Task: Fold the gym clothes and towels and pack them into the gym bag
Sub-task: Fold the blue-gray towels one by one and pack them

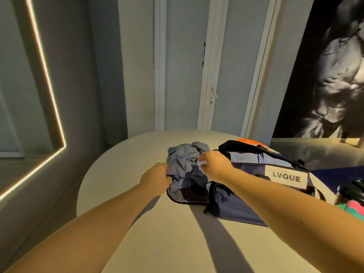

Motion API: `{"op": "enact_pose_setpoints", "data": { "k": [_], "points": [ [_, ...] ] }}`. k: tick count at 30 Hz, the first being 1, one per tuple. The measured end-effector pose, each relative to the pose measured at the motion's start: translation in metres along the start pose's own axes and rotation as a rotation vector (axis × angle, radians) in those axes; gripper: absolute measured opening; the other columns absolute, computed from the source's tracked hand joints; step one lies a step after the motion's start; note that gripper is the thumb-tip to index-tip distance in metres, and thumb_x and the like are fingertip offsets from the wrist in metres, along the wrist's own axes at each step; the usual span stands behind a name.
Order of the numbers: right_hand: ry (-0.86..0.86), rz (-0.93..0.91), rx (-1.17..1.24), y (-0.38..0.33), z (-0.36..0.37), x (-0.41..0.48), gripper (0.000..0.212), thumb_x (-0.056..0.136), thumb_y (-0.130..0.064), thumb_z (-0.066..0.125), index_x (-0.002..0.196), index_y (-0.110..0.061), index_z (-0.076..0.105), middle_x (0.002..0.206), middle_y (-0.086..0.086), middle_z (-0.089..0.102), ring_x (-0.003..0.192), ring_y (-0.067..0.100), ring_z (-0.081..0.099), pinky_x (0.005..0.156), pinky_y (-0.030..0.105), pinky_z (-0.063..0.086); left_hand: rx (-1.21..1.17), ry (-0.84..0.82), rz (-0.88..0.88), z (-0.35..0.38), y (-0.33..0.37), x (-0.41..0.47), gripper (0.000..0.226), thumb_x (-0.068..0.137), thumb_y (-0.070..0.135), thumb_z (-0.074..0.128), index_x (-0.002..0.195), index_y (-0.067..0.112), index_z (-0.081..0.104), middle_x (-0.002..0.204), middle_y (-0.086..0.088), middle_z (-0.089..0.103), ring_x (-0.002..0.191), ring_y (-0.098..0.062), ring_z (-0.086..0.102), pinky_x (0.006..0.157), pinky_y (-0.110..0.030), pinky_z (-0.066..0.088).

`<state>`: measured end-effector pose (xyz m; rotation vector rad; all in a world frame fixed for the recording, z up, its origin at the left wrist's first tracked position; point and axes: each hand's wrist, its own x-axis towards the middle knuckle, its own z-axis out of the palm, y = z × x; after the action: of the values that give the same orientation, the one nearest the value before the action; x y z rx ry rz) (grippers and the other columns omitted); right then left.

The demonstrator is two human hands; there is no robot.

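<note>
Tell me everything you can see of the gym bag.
The bag is soft fabric, navy and pale blue, with a black strap on top, orange trim and a white LVQUE patch. It lies on a pale surface, mouth open leftward, crumpled cloth bulging out. The left hand grips the cloth; the right hand meets the mouth, hold unclear.

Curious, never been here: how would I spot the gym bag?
Find the round pale table. On its right side lies the gym bag, navy with black straps. Unlike the crumpled blue cloth at its opening, it bears a white LVQUE label.
</note>
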<state>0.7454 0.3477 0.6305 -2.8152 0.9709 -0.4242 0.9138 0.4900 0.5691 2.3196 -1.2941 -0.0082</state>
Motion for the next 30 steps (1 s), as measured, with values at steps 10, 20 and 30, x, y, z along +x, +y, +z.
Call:
{"op": "enact_pose_setpoints", "data": {
  "k": [10, 20, 30],
  "points": [
    [0.004, 0.045, 0.028, -0.027, 0.081, 0.068, 0.03, 0.096, -0.034, 0.062, 0.071, -0.022, 0.05, 0.065, -0.001, 0.05, 0.061, 0.021, 0.048, 0.048, 0.03, 0.028, -0.243, -0.069, -0.051, 0.039, -0.036, 0.077, 0.032, 0.094, 0.025, 0.064, 0.124, 0.018, 0.059, 0.116, -0.009, 0.067, 0.096, -0.031, 0.067, 0.084, -0.044, 0.057],
    [0.24, -0.013, 0.605, -0.073, -0.014, 0.095, 0.021, 0.1, -0.009, 0.046, 0.095, -0.009, 0.066, 0.086, 0.005, 0.065, 0.078, 0.019, 0.058, 0.069, 0.032, 0.046, -0.432, 0.157, 0.126, -0.057, -0.006, 0.09, 0.035, 0.097, 0.025, 0.062, 0.13, 0.017, 0.057, 0.124, 0.0, 0.06, 0.099, -0.021, 0.062, 0.093, -0.04, 0.052],
    [0.237, -0.141, 1.147, -0.161, -0.182, 0.025, 0.021, 0.101, -0.005, 0.046, 0.112, -0.002, 0.064, 0.098, 0.017, 0.067, 0.09, 0.028, 0.067, 0.078, 0.044, 0.06, -0.653, 0.167, 0.318, -0.24, 0.068, 0.009, 0.072, 0.086, 0.026, 0.079, 0.147, 0.022, 0.042, 0.134, 0.006, 0.058, 0.114, -0.008, 0.059, 0.094, -0.023, 0.049]
  ]
}}
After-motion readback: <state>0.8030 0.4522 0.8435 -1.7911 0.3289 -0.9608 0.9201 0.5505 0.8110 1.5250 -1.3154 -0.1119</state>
